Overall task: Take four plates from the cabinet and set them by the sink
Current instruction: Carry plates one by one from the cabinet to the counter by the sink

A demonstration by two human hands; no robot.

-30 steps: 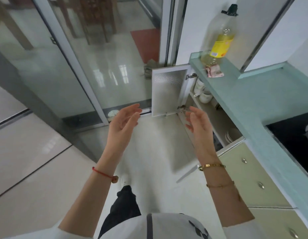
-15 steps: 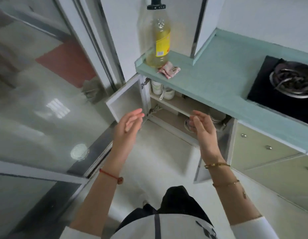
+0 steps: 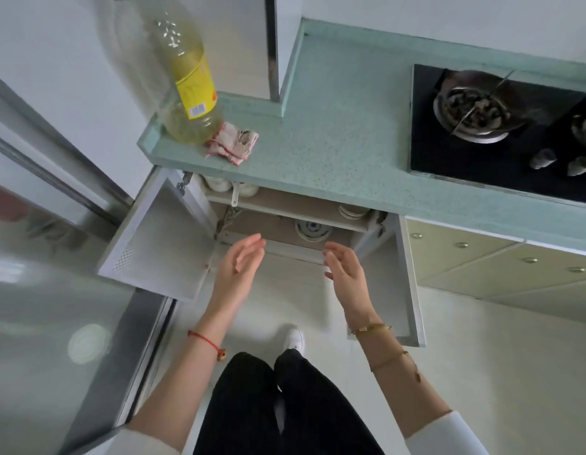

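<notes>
The low cabinet (image 3: 285,249) under the teal counter stands with both doors swung open. On its lower shelf lies a white plate with a blue pattern (image 3: 312,229), and a stack of white plates (image 3: 352,212) sits on the upper shelf at the right. My left hand (image 3: 240,267) and my right hand (image 3: 344,269) hover just in front of the cabinet's bottom edge, palms facing each other, fingers apart, holding nothing. The patterned plate is just beyond and between them. No sink is in view.
White cups and a scoop (image 3: 234,190) sit on the upper shelf's left. A big oil bottle (image 3: 188,90) and a folded cloth (image 3: 234,142) stand on the counter (image 3: 334,133). A gas stove (image 3: 501,126) lies at right. The left door (image 3: 160,238) and right door (image 3: 396,277) flank my hands.
The view has swung to face the cabinet head-on and closer. Both hands have stayed open and moved nearer the cabinet opening. The plates inside have come into clearer view.
</notes>
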